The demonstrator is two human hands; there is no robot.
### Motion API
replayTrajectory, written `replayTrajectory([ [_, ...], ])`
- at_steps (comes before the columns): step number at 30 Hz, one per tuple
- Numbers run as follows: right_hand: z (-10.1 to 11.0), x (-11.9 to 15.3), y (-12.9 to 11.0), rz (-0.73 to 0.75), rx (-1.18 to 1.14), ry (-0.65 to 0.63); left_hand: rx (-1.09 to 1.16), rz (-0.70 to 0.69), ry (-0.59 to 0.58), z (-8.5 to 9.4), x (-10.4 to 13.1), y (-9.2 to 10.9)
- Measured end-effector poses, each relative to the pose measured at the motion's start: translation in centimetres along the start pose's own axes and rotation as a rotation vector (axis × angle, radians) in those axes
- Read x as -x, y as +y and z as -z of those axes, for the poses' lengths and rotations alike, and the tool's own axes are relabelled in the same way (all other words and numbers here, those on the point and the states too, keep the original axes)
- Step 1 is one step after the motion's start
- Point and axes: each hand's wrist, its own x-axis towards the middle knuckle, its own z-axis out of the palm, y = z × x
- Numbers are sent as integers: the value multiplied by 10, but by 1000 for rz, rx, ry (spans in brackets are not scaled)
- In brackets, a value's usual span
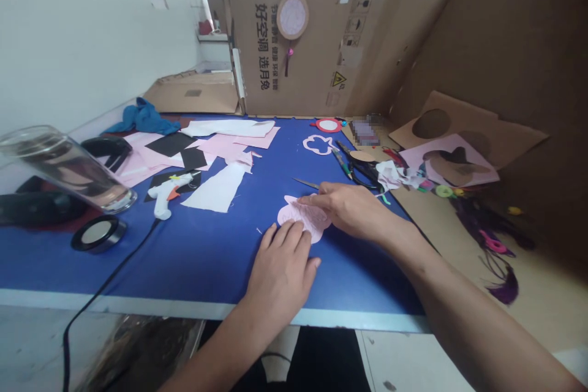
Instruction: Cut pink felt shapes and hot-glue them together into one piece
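A pink flower-shaped paper piece (315, 234) lies on the blue table in front of me. My left hand (282, 263) rests flat at its near left edge, fingers stretched out and fingertips on the paper. Over its right side is my right hand (342, 208), the index finger pointing left onto the paper and the other fingers curled. A thin pointed metal blade (305, 184), apparently of scissors, sticks out to the left from behind my right hand; the handles are hidden.
A white glue gun (168, 195) with a cord, a tilted glass of liquid (78, 171) and paper scraps (215, 187) lie left. A pink paper outline (318, 144), a red-rimmed disc (329, 125), pens (340, 162) and tassels (505, 285) lie right. Cardboard (316, 86) stands behind.
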Motion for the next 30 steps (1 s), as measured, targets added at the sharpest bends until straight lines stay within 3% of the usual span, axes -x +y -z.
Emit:
replayTrajectory([
  [10, -7, -8, -21, 18, 64, -31, 4, 8, -12, 1, -1, 1],
  [16, -11, -7, 6, -162, 11, 128, -12, -6, 3, 0, 0, 0],
  [20, -9, -5, 22, -177, -81, 173, -12, -13, 6, 0, 1, -1],
  [30, 0, -8, 12, -196, -303, 5, -15, -19, 26, -1, 1, -2],
])
